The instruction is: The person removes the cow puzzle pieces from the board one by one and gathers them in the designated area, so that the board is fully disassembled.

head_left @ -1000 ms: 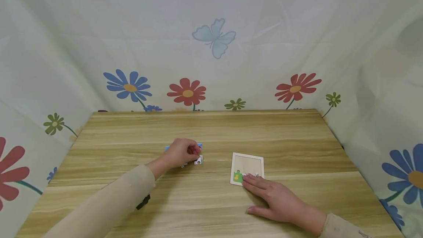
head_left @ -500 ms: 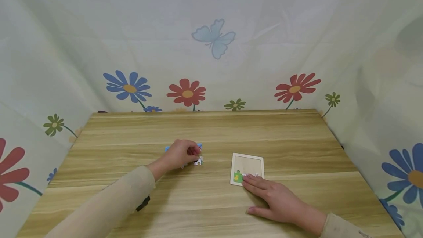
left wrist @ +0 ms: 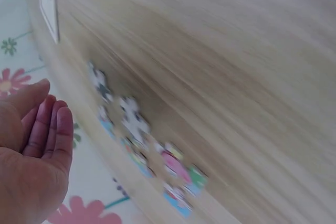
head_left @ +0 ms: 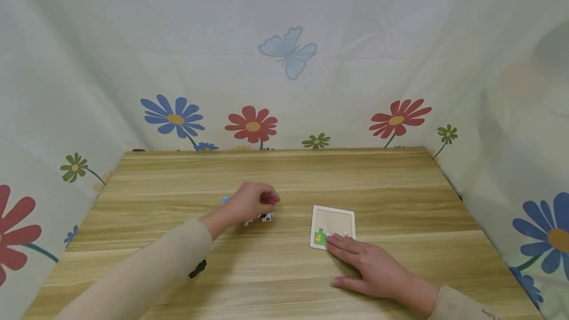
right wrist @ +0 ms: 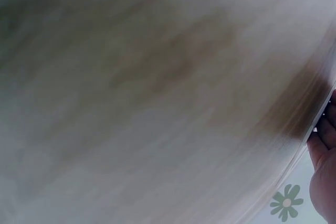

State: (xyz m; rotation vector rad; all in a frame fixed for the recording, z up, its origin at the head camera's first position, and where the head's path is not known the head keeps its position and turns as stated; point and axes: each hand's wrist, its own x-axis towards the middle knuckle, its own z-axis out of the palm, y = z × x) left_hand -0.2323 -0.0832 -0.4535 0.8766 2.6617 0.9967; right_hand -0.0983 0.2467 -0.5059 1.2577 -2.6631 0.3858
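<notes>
In the head view my left hand (head_left: 253,202) hovers over a small group of jigsaw pieces left of centre. Its fingers are loosely bent, with no piece visible between thumb and fingertips. The left wrist view shows the left hand (left wrist: 37,140) beside several pieces: a black-and-white piece (left wrist: 101,83), a larger white spotted piece (left wrist: 134,120) and a pink-and-green piece (left wrist: 177,166). My right hand (head_left: 373,268) lies flat, its fingertips resting on the lower edge of a puzzle tray (head_left: 312,223). A green piece (head_left: 320,237) sits in the tray's lower left corner; the fingers partly hide neighbouring pieces.
Both hands work above a wood-grain table (head_left: 266,270). A dark object (head_left: 197,268) shows beneath the left sleeve. Flower-printed cloth (head_left: 289,102) hangs behind the table and on both sides.
My left hand has risen slightly and shifted right, now covering the blue-and-red piece seen before. The right hand and the tray stay where they were.
</notes>
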